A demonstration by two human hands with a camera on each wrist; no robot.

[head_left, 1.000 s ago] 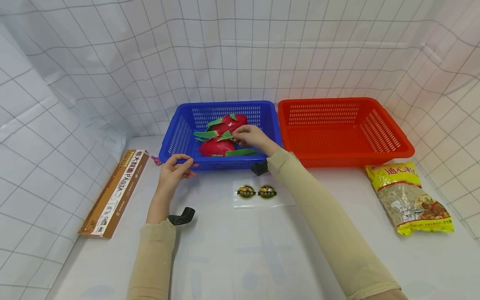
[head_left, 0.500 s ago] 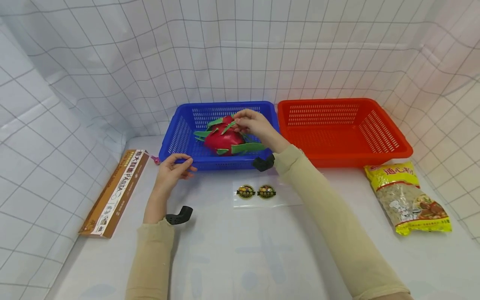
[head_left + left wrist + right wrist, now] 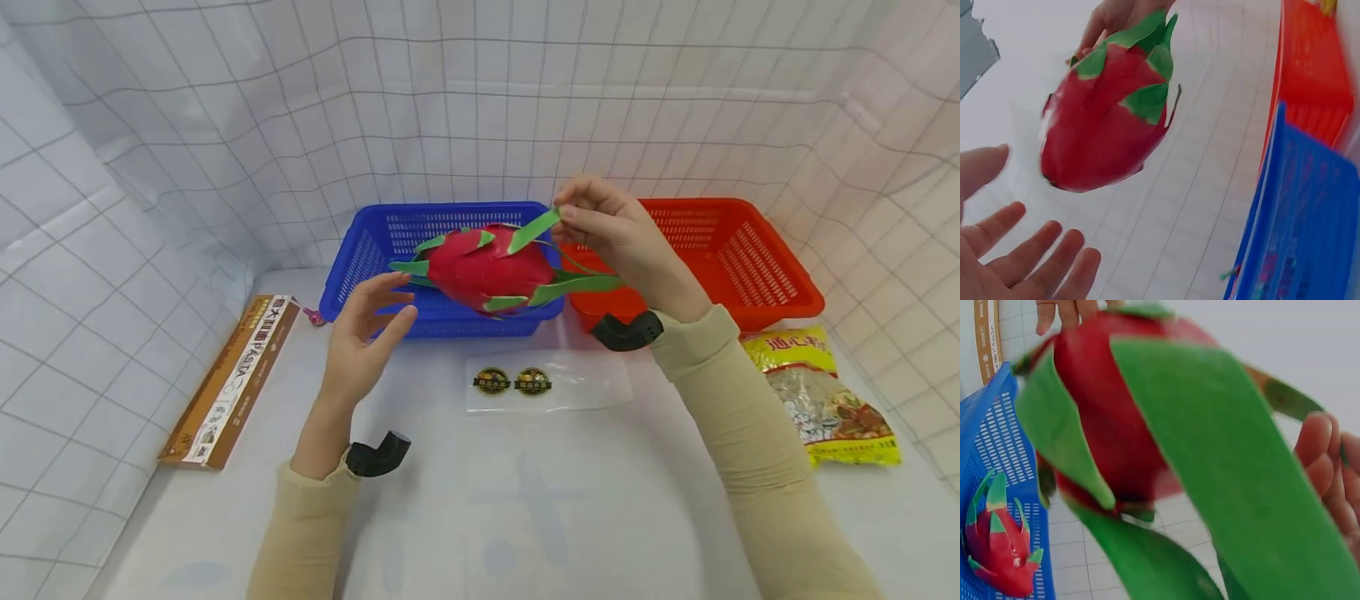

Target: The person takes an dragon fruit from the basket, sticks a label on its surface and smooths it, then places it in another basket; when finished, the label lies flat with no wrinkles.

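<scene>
A red dragon fruit point(image 3: 487, 271) with long green scales hangs tilted in the air above the front of the blue basket point(image 3: 465, 328). My right hand point(image 3: 618, 237) pinches the tip of one green scale and bears the fruit by it. The left hand point(image 3: 363, 337) is just to the left of the fruit, fingers spread and thumb apart; the left wrist view shows a gap between them and the fruit. Inside the blue basket lies a second dragon fruit point(image 3: 1004, 550), seen in the right wrist view and mostly hidden behind the lifted one in the head view.
A red basket point(image 3: 757, 312) stands beside the blue one, behind my right hand. In front lies a clear plastic bag point(image 3: 512, 382) with two round labels. A brown pasta box point(image 3: 228, 383) is at the left, a yellow food packet point(image 3: 832, 400) at the right.
My right hand has lifted the dragon fruit by its scale out of the blue basket, up and to the right. The left hand has left the basket's rim and spread its fingers near the fruit.
</scene>
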